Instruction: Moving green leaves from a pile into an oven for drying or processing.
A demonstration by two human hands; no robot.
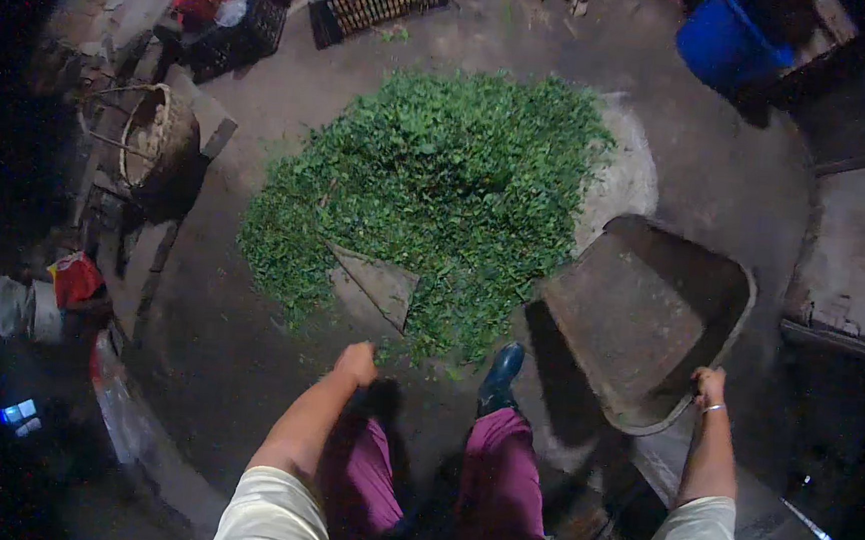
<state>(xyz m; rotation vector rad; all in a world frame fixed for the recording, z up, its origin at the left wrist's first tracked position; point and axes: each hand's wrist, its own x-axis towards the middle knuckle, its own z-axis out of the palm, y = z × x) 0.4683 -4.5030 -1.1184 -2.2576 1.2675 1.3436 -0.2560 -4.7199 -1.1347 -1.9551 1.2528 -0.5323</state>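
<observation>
Head view: greens (439, 170) on dim floor (206, 355)

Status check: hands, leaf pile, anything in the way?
Left hand: grip unclear. Right hand gripping tub by rim. Leaf pile heaped beside tub. Boot at pile's near edge.

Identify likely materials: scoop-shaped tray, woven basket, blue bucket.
Scoop-shaped tray: metal or plastic, can't tell which; dull, brownish stained surface.
Woven basket: probably bamboo or wicker, matte; interlaced-looking wall.
Blue bucket: likely plastic, fairly smooth; even colour throughout.
</observation>
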